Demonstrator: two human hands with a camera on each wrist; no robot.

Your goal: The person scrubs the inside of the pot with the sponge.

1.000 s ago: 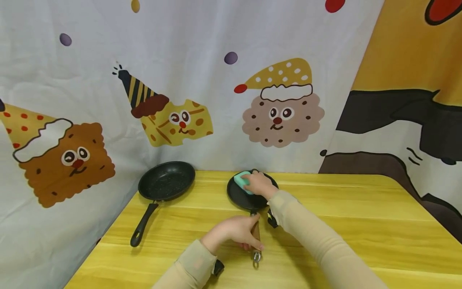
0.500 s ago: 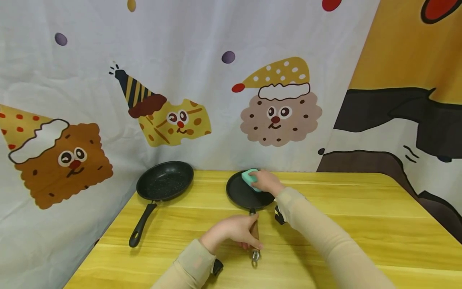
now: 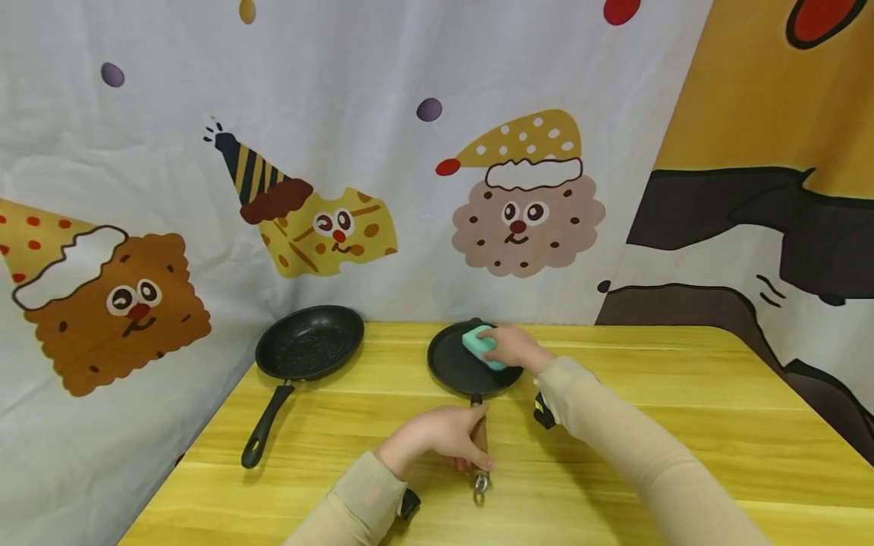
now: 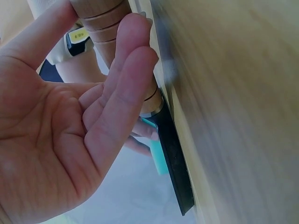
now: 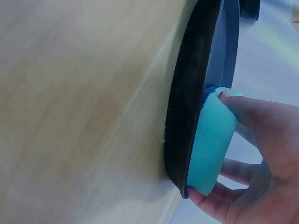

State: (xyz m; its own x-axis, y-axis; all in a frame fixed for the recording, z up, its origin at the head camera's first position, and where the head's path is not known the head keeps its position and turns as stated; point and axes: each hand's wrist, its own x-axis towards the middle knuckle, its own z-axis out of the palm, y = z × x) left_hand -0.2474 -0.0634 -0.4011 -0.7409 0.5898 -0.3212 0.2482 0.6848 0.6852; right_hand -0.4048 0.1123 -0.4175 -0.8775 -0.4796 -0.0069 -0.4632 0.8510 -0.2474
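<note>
A small black frying pan (image 3: 451,368) lies on the wooden table, its handle toward me. My left hand (image 3: 447,436) holds the brown wooden handle (image 3: 481,438), thumb on one side and fingers on the other; the left wrist view shows the ringed wood (image 4: 105,28) between them. My right hand (image 3: 515,347) pinches a turquoise sponge (image 3: 483,347) against the right part of the pan's inner surface. In the right wrist view the sponge (image 5: 216,140) sits inside the pan's rim, its darker blue face toward the pan, with thumb and fingertips at its ends.
A larger black frying pan (image 3: 310,345) stands at the table's back left, its black handle (image 3: 268,426) pointing toward me. Behind the wooden table (image 3: 683,425) hangs a white curtain (image 3: 382,68) with cartoon prints, close to the back edge.
My right hand has slid the sponge across the pan from its upper left part to the upper edge, then to the right side. The left hand keeps its hold on the handle.
</note>
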